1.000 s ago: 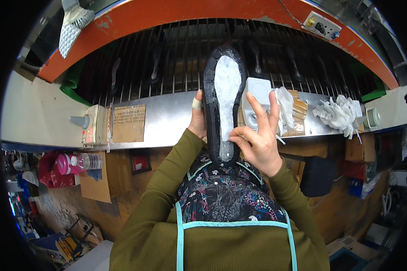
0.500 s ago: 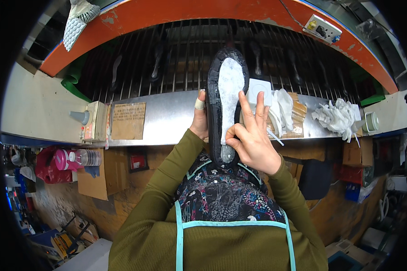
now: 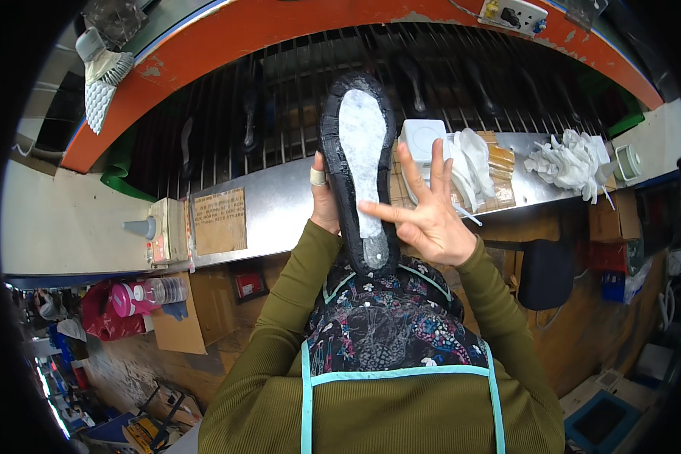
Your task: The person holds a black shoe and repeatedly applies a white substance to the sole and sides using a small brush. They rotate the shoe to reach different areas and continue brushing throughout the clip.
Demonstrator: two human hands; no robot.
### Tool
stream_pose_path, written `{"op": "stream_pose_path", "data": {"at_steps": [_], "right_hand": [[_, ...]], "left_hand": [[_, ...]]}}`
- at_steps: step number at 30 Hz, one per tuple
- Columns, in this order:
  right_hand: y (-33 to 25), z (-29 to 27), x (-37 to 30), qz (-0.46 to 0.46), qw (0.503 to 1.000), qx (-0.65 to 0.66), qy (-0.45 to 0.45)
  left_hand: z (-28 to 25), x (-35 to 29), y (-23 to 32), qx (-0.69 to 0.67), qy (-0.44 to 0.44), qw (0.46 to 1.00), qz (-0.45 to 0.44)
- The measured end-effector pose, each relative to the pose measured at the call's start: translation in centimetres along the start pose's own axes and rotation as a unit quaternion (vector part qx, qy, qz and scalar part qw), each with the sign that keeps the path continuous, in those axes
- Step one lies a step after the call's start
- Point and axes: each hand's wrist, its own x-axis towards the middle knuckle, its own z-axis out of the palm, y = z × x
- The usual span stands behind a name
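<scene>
One finger point(image 3: 384, 213) on the white insert point(image 3: 363, 140), pinch gone
Right hand point(image 3: 431, 227) fanned open (so touch, not grip); left hand point(image 3: 324, 198) clasps the black shoe point(image 3: 345, 189).

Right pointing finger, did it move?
Yes: judged against the white box, the right hand's pointing finger has moved a little up and left.

printed lines point(image 3: 219, 209) on brown cardboard point(image 3: 221, 236)

Left hand point(image 3: 324, 203): gripping with thumb point(image 3: 318, 168) upright
Right hand point(image 3: 437, 228): spread right of grip, with index finger point(image 3: 382, 212) stretched leftward
</scene>
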Motion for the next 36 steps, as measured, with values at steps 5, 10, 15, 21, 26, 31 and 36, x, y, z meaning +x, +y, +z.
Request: {"op": "stream_pose_path", "data": {"at_steps": [5, 10, 15, 21, 26, 31, 36], "right_hand": [[1.2, 0.2, -3.4, -0.069, 0.98, 0.185, 0.019], [5.9, 4.1, -7.9, 0.293, 0.944, -0.022, 0.147], [11.3, 9.3, -10.7, 0.36, 0.877, -0.31, 0.068], [14.3, 10.2, -11.6, 0.415, 0.87, -0.246, 0.103], [14.7, 9.1, -12.6, 0.338, 0.874, -0.308, 0.163], [15.0, 8.6, -12.6, 0.288, 0.895, -0.316, 0.13], [16.1, 8.2, -13.7, 0.403, 0.89, -0.149, 0.151]], "left_hand": [[-2.1, 0.4, 0.1, 0.025, 0.024, 0.999, -0.017], [-3.8, -0.5, -0.4, -0.006, 0.064, 0.998, -0.006], [-5.0, -1.5, -0.8, -0.043, 0.038, 0.998, -0.015], [-5.7, -1.0, -0.2, -0.148, 0.046, 0.988, 0.01], [-5.8, -1.4, 0.4, -0.121, 0.044, 0.991, 0.035], [-5.3, -1.0, 0.9, -0.158, 0.015, 0.987, 0.024], [-4.1, -1.3, 1.4, -0.009, 0.025, 0.998, 0.051]]}}
